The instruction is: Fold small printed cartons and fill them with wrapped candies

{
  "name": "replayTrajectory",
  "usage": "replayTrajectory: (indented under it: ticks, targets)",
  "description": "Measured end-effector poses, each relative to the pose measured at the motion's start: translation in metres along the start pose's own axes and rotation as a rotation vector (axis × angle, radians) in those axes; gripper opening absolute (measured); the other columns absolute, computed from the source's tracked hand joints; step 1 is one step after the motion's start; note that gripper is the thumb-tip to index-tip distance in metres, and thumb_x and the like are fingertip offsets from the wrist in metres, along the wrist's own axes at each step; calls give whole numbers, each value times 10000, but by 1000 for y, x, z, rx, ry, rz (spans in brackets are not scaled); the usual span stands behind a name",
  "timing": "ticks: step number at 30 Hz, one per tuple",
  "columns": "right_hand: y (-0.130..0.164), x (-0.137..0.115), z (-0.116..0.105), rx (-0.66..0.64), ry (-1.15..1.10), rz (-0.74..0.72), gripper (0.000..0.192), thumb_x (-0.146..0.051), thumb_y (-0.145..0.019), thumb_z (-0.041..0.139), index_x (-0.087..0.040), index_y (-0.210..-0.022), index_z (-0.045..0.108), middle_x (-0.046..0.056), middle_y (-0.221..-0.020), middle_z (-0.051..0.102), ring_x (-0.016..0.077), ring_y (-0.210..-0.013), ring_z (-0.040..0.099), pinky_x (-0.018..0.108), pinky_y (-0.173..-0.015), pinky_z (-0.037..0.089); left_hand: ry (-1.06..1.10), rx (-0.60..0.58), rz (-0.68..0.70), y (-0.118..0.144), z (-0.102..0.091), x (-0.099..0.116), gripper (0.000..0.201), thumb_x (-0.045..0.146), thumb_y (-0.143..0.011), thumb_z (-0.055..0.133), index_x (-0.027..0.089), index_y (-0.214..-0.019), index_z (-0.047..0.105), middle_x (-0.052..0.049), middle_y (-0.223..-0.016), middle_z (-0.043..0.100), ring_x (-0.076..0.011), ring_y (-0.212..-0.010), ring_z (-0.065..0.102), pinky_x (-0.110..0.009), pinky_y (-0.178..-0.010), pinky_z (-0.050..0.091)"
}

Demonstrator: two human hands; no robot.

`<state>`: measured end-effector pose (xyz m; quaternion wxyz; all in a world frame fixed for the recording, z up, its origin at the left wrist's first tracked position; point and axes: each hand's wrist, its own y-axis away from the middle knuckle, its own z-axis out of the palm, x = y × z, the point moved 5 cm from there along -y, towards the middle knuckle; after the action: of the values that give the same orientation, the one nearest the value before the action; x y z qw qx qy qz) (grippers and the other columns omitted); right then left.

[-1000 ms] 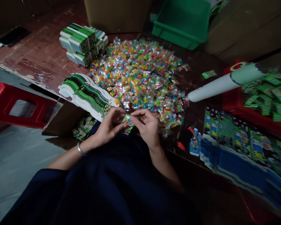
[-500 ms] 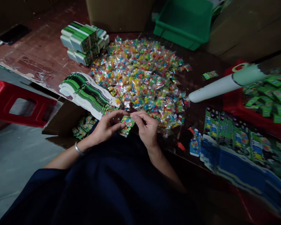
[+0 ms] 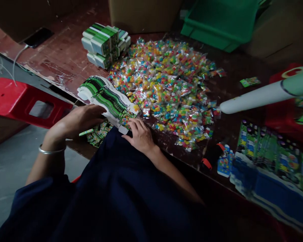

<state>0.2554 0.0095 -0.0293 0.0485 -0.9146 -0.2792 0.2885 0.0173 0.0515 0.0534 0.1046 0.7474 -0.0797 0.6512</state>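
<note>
The right hand point(image 3: 140, 136) lies on the near end of a fanned stack of flat cartons point(image 3: 108, 101), fingertips pressing on the lowest blank where it overhangs the bench point(image 3: 63, 57) edge. Its grip is loose and flat, pressing rather than pinching; no blank is lifted clear. The left hand point(image 3: 77, 121) is just to the left of that contact, fingers extended toward the stack's side, palm down over an open box of small green packs point(image 3: 98, 132) below the bench edge. Whether it holds anything I cannot tell; the fingers look open.

The cartons are thin printed card, green and white, shingled one over another. They should be light and fairly stiff along the folds but easy to bend across the panel, and the glossy print probably lets them slide on each other. A single blank would best be taken at the free end under the right fingertips, thumb below the overhang and fingers above, with the other hand steadying the fan so the rest does not spread.

Beyond the right hand, away from the body, lies a broad heap of candy bags point(image 3: 166, 87), crinkly and slippery-looking. Farther off, past the stack, stand made-up boxes point(image 3: 104, 45). To the right of the grip, well apart, lies a white roll point(image 3: 257, 97).
</note>
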Motion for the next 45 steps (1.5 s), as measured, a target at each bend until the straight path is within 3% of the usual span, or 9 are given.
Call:
replayTrajectory:
  ticks: [5, 13, 18, 23, 32, 35, 38, 40, 45]
  targets:
    - [11, 0, -10, 120, 23, -118, 107, -172, -957, 678, -184, -1060, 707, 134, -1219, 784, 266, -1161, 742, 410, -1007, 632, -350, -208, -157, 2, 40, -13, 249, 435, -931, 718, 191, -962, 757, -49, -900, 765, -200, -811, 683, -309, -745, 543]
    - [43, -4, -64, 562, 122, -215, 332, -54, -904, 712, -246, -1175, 727, 69, -1104, 829, 222, -1001, 793, 365, -917, 661, 682, -171, -403, -15, 128, -65, 463, 585, -869, 774, 140, -956, 680, -149, -1073, 801, -281, -996, 796, -401, -890, 632]
    - [53, -12, -67, 472, -34, -242, 383, -158, -938, 713, -257, -1306, 677, 73, -1097, 817, 239, -1021, 779, 387, -880, 676, 902, -259, -373, -24, 156, -61, 505, 516, -777, 889, 134, -1064, 727, -169, -1182, 794, -327, -1164, 751, -439, -1009, 598]
    - [48, 11, -68, 244, -329, 102, 595, -416, -1001, 655, -249, -1542, 472, 31, -905, 759, 159, -690, 700, 296, -663, 627, 739, -428, -298, -19, 160, -54, 562, 338, -680, 980, 156, -1167, 767, -147, -1182, 805, -300, -1130, 765, -390, -1025, 575]
    - [41, 26, -80, -13, -667, 282, 217, -391, -893, 772, -236, -936, 626, -57, -650, 651, 107, -530, 593, 227, -515, 455, 442, -598, -282, -10, 160, -36, 519, 302, -726, 944, 164, -1201, 789, -125, -1120, 815, -256, -1019, 764, -332, -898, 572]
    - [44, 33, -82, 102, -699, 367, 267, -439, -875, 790, -232, -861, 623, -53, -623, 638, 109, -509, 582, 230, -506, 448, 393, -512, -266, -12, 161, -38, 392, 375, -761, 912, 137, -1059, 823, -77, -918, 815, -190, -807, 728, -267, -742, 550]
    - [49, 39, -80, 353, -706, 459, 337, -473, -843, 818, -238, -1035, 670, -10, -769, 730, 152, -641, 677, 250, -574, 521, 403, -292, -222, -17, 159, -41, 362, 424, -714, 932, 144, -919, 828, -43, -832, 796, -159, -740, 688, -247, -703, 546]
    - [49, 37, -71, 355, -707, 463, 339, -482, -848, 807, -232, -1052, 702, 28, -896, 774, 181, -758, 719, 275, -654, 566, 426, -142, -189, -18, 160, -45, 380, 433, -658, 963, 151, -870, 820, -33, -814, 790, -150, -723, 678, -245, -708, 558]
    - [53, 33, -58, 478, -539, 503, 371, -458, -949, 680, -203, -684, 632, -39, -590, 583, 114, -558, 520, 248, -576, 459, 440, 59, -164, -13, 171, -58, 430, 496, -661, 950, 149, -828, 760, -18, -730, 733, -137, -645, 642, -255, -630, 572]
